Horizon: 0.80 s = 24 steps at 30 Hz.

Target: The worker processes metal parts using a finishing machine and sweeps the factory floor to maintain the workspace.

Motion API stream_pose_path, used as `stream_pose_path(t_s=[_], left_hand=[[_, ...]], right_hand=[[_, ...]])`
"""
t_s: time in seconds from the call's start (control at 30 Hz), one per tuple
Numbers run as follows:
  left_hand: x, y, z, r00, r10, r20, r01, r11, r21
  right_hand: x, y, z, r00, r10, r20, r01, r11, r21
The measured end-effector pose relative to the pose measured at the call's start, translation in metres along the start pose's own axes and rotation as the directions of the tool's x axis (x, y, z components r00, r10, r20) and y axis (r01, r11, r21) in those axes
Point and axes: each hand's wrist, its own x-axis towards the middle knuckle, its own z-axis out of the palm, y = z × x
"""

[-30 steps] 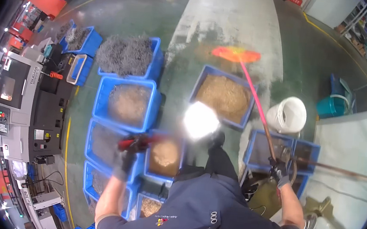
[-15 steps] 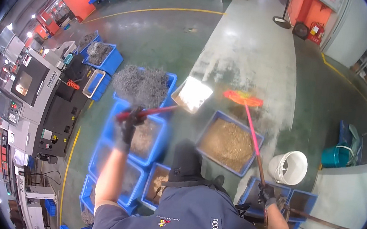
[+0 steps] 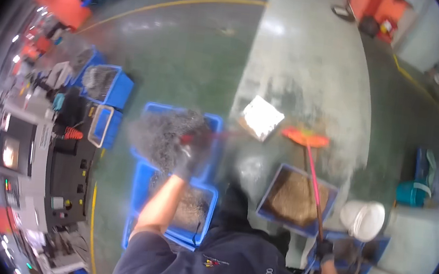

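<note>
My left hand (image 3: 190, 158), in a dark glove and blurred, is closed around the red handle of a dustpan (image 3: 262, 118). The dustpan's bright, pale pan hangs over the floor left of the broom head. My gloved right hand (image 3: 324, 249) grips the broom (image 3: 313, 173), which has a pink upper stick and an orange-red head resting near the floor. Below the broom head sits a grey-blue bin (image 3: 294, 202) of tan granular material. Just beyond and beside my left hand, a blue bin (image 3: 218, 137) is heaped with grey metal shavings.
Another blue bin (image 3: 215, 201) with brownish scrap stands closer to me. At right are a white bucket (image 3: 362, 220) and a teal bucket (image 3: 411, 193). A machine (image 3: 68, 180) lines the left side, with more blue bins (image 3: 120, 92) beside it. A worn pale floor strip (image 3: 313, 56) runs ahead.
The view has shifted and turned a little. My left hand and the dustpan have moved rightward, bringing the pan closer to the broom head. Both hands keep their grip.
</note>
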Motion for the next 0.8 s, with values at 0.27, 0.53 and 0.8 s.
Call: stream_pose_path(t_s=[0.27, 0.53, 0.8], left_hand=[[0.077, 0.109, 0.103, 0.89, 0.252, 0.379, -0.452, 0.392, 0.801], [0.106, 0.144, 0.115, 0.843, 0.43, 0.324, -0.436, 0.193, 0.879], [0.14, 0.12, 0.14, 0.822, 0.449, 0.35, -0.382, -0.02, 0.924]], right_hand=[[0.019, -0.232, -0.129, 0.997, 0.031, 0.066, -0.027, 0.998, -0.05], [0.113, -0.351, -0.163, 0.983, -0.039, 0.177, 0.096, 0.94, -0.328], [0.271, -0.462, -0.157, 0.97, -0.165, 0.181, 0.225, 0.894, -0.388]])
